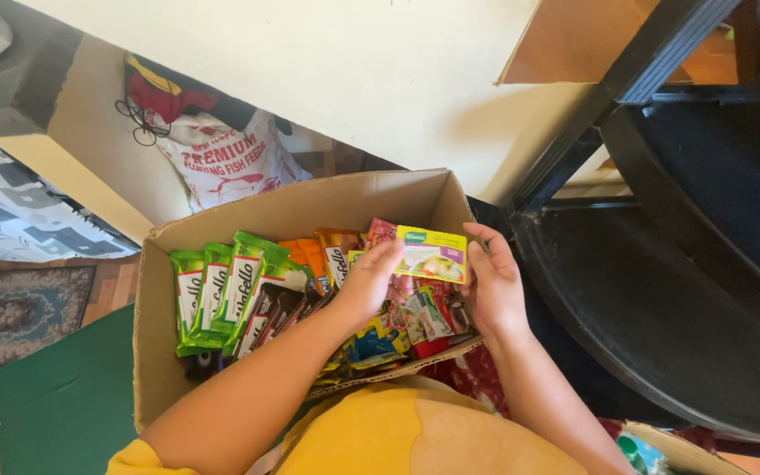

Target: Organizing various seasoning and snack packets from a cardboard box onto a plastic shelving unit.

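Observation:
Both hands hold a small flat yellow and green packet (433,254) above an open cardboard box (292,211). My left hand (368,283) grips the packet's left end with its fingertips. My right hand (493,283) holds the right end from the side. Inside the box, green snack packs (222,290) stand in a row at the left, brown wrappers (279,312) lie beside them, orange packs (314,255) sit further back, and mixed small sachets (415,321) fill the space under my hands.
A white printed sack (226,158) leans on the cream wall behind the box. A green board (63,396) lies left of the box, a patterned rug (15,312) beyond it. Dark curved stair steps (661,308) rise at the right.

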